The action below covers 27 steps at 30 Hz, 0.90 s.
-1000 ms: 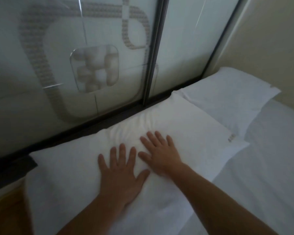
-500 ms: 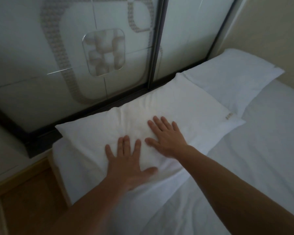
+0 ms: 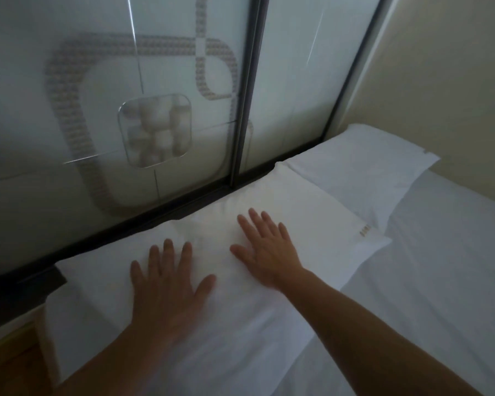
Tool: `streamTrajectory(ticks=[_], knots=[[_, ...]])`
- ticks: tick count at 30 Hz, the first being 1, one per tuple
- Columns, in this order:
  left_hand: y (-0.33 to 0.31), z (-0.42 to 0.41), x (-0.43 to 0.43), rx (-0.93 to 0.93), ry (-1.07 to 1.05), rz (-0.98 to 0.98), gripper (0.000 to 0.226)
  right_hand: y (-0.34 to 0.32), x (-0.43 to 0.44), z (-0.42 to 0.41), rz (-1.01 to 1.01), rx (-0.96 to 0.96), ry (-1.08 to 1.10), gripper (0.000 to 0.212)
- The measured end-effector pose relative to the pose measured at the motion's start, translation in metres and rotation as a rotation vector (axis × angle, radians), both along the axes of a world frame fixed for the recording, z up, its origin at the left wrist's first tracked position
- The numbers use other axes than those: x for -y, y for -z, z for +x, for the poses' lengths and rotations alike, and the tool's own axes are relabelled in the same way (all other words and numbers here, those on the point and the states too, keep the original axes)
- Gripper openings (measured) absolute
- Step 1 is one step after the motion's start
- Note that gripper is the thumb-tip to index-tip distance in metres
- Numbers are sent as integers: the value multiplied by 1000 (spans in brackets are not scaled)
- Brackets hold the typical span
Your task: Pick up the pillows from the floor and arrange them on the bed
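A white pillow (image 3: 306, 207) lies flat at the head of the bed (image 3: 440, 267), along the glass panel. My left hand (image 3: 169, 284) presses palm down on its near left part, fingers spread. My right hand (image 3: 266, 250) lies flat on the pillow's middle, fingers spread too. Neither hand grips anything. A second white pillow (image 3: 363, 164) lies further along the bed head, in the corner by the wall, its near edge tucked against the first pillow.
A frosted glass panel (image 3: 112, 95) with a dark frame (image 3: 240, 110) stands right behind the pillows. A beige wall (image 3: 455, 81) closes the right side. Wooden floor (image 3: 15, 370) shows at the bottom left beside the bed edge.
Both hands stay flat on the pillow but have spread slightly apart. The view has shifted a little, with less floor showing at the left.
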State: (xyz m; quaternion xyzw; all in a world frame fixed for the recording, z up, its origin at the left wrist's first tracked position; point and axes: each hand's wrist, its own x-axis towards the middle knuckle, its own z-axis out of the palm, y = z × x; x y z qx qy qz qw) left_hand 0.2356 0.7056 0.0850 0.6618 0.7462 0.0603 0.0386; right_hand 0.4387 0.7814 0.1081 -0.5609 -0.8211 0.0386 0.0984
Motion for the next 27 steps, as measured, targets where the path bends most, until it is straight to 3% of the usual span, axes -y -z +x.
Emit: streamTrajectory(ticks=[3,7,16,22,27], knots=[[-6,-7,-38,19,33,-30,93,-7,-33,28,25,-35,107,72],[19,-11,-52,88,-14,-131,101,21,-54,75,-110,15,266,77],[24,-3,-46,88,-73,-190,105,32,-56,75,-172,5,291,74],[-4,-9,-19,69,-59,-99,86,-15,-4,34,-130,-73,46,74],[-34,-95,27,49,-125,-438,72,-51,54,-9,-159,-81,-34,71]])
